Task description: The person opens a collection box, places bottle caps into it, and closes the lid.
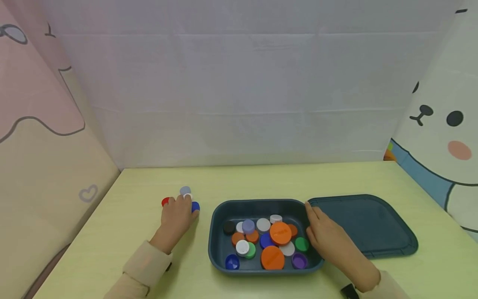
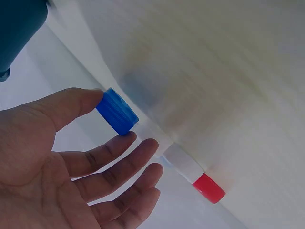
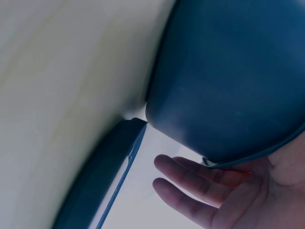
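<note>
At the left of the table my left hand [image 1: 177, 216] pinches a blue bottle cap [image 2: 117, 112] between thumb and index finger, the other fingers loosely bent. Beside it is a row of caps: a red cap [image 1: 165, 201], a white cap [image 1: 188, 195] partly behind the fingers, and a pale grey-blue cap [image 1: 185, 190]. My right hand [image 1: 328, 234] rests on the right rim of a dark blue box [image 1: 214, 253]. Its fingers are nearly straight in the right wrist view, and its thumb is hidden there by the box wall.
Several loose caps lie in the box, among them an orange cap [image 1: 272, 258], a purple cap [image 1: 299, 261] and a black cap [image 1: 229, 227]. A dark blue lid [image 1: 366, 224] lies right of the box. A pale cloth [image 1: 242, 99] hangs behind the table.
</note>
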Available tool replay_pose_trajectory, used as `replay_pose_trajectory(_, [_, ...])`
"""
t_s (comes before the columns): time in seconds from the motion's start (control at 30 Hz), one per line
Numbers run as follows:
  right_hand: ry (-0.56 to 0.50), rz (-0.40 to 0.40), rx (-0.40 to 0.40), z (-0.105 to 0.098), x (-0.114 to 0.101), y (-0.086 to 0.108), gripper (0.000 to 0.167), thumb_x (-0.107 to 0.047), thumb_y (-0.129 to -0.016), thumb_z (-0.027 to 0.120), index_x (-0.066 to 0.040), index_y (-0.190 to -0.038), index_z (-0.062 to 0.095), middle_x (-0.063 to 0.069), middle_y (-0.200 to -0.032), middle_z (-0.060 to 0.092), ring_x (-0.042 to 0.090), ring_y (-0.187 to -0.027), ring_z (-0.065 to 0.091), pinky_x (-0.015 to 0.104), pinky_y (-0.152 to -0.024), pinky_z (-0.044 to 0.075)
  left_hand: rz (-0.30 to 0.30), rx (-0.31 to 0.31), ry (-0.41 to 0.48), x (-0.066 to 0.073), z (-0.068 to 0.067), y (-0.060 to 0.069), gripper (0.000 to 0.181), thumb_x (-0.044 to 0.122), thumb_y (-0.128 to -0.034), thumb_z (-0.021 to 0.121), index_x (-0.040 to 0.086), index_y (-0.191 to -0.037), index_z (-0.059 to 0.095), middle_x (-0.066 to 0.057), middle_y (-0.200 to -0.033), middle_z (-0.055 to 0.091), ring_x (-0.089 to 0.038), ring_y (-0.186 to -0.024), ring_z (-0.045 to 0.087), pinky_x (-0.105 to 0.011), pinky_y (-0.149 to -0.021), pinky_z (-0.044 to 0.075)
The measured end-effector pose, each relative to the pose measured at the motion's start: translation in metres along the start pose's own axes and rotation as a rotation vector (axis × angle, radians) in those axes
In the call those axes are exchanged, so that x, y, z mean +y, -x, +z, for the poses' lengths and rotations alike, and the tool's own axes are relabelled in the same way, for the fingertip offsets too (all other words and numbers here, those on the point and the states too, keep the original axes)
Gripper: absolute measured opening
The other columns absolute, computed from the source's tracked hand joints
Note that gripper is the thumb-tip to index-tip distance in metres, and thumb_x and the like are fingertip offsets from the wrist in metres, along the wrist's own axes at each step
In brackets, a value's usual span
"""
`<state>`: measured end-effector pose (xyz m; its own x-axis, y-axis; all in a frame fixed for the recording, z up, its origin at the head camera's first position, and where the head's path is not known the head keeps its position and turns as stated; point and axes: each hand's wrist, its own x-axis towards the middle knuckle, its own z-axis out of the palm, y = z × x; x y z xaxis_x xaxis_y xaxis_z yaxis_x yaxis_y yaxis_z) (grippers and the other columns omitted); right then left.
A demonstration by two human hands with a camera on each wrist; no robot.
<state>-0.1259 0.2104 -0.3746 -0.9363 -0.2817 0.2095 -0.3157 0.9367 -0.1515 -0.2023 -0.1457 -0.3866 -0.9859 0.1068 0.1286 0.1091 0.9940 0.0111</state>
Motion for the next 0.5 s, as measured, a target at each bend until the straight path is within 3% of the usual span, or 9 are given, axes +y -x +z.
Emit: replay_pose_trajectory(0.5, [0.005, -0.006, 0.019, 0.001, -0.001, -0.001, 0.052, -0.009, -0.085, 0.056, 0.01, -0.131, 0.04, 0.023, -0.117, 0.053, 0.028, -0.095, 0.059, 0.039, -0.073, 0.051, 0.055, 0.136, 0.015, 0.011, -0.022, 0.012, 0.037, 0.03, -0.0781, 0.07, -0.003, -0.085, 0.054, -0.015, -0.079, 0.055, -0.029, -0.068, 0.049, -0.035, -0.053, 0.043])
